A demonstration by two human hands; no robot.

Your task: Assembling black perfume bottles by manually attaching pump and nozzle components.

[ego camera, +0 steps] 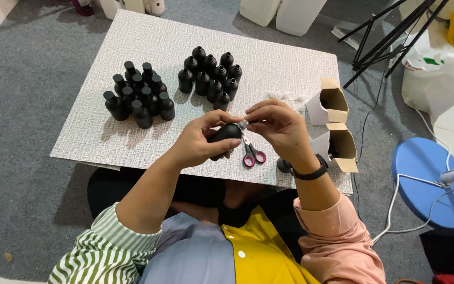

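Striped and pink sleeves nearest camera. Black bottle [226, 132] gripped in left hand [198, 141] above surface [132, 47]; neck pinched by right hand [282, 129]. Two bottle clusters [138, 93] [209, 76] stood behind; scissors [252, 154], open boxes [334, 108] beside. Progress not judged.

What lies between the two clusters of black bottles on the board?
In the head view, nothing: only bare textured board separates the left bottle cluster from the right bottle cluster.
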